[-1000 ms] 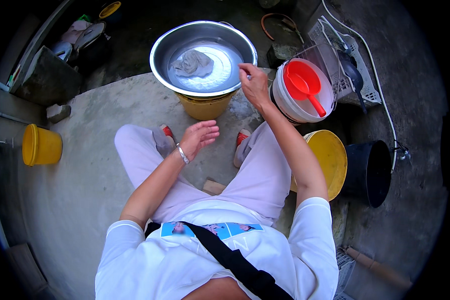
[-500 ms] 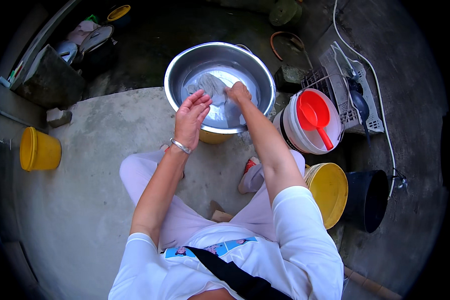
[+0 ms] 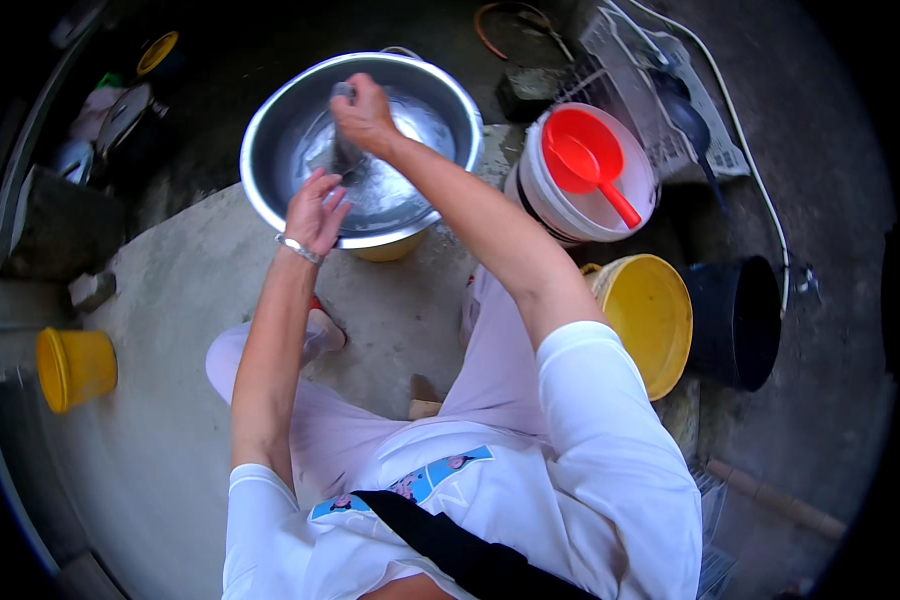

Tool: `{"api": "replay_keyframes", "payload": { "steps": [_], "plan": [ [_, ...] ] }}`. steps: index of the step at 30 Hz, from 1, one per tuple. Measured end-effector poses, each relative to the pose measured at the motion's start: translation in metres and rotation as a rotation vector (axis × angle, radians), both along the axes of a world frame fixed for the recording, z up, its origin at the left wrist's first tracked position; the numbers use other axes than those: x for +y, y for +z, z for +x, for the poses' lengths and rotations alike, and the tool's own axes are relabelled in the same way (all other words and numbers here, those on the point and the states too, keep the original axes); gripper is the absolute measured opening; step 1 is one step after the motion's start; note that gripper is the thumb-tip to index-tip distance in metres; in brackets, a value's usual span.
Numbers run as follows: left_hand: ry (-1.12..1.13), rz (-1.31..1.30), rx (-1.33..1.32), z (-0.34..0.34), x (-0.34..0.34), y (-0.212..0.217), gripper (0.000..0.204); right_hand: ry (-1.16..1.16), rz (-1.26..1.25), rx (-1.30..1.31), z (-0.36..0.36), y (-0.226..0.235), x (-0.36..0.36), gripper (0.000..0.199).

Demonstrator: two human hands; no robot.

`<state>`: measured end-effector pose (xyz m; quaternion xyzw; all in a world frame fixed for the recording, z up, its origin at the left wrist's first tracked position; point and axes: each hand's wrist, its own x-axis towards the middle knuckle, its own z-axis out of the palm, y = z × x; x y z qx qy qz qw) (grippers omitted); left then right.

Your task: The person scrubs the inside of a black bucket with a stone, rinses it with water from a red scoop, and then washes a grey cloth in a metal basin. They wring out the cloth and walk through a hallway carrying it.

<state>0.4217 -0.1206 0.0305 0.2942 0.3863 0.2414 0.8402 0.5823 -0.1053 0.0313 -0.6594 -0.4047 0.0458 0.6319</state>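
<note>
A wide metal basin (image 3: 263, 185) with water in it stands in front of me on a yellow bucket (image 3: 385, 252). My right hand (image 3: 365, 115) is closed around a grey cloth (image 3: 345, 155), which hangs down, blurred, over the water. My left hand (image 3: 317, 210) is at the basin's near rim, palm up with its fingers apart, just below the hanging cloth. Whether its fingertips touch the cloth I cannot tell.
Right of the basin, a red dipper (image 3: 582, 150) lies in a white bucket (image 3: 532, 195). Nearer stand a yellow bucket (image 3: 650, 320) and a black bucket (image 3: 745, 320). A plastic crate (image 3: 670, 140) and a white hose (image 3: 745, 130) lie beyond. Another yellow bucket (image 3: 75, 368) stands far left.
My right hand has raised the grey cloth out of the basin's water. My left hand has stayed open near the rim. The whole view has shifted, so the basin appears further left and higher.
</note>
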Motion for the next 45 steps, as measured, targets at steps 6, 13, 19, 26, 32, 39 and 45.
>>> {"api": "replay_keyframes", "payload": {
  "steps": [6, 13, 19, 26, 32, 39, 45],
  "plan": [
    [-0.151, 0.499, 0.105, 0.029, -0.010, 0.023, 0.069, 0.054, 0.073, 0.112, -0.027, 0.050, 0.002, 0.024],
    [0.009, 0.830, 0.366, 0.036, 0.033, 0.005, 0.020, -0.157, 0.112, 0.100, 0.002, 0.062, -0.010, 0.017],
    [-0.054, 0.777, 0.293, 0.017, 0.076, -0.020, 0.021, -0.034, -0.185, 0.191, 0.015, -0.021, -0.016, 0.010],
    [-0.205, 0.942, 0.362, 0.032, 0.043, 0.017, 0.029, 0.353, -0.475, -0.321, 0.029, -0.025, -0.071, 0.034],
    [-0.363, 1.533, 0.835, 0.018, 0.048, 0.024, 0.041, 0.403, -0.354, 0.053, 0.038, 0.043, -0.065, 0.012],
    [-0.475, 1.073, 0.517, 0.011, 0.063, 0.035, 0.024, 0.353, -0.068, 0.013, 0.033, 0.095, -0.046, 0.016],
    [-0.125, 0.891, 0.123, 0.010, 0.074, 0.053, 0.039, 0.158, -0.096, 0.069, 0.071, 0.092, -0.038, 0.020]
  ]
}}
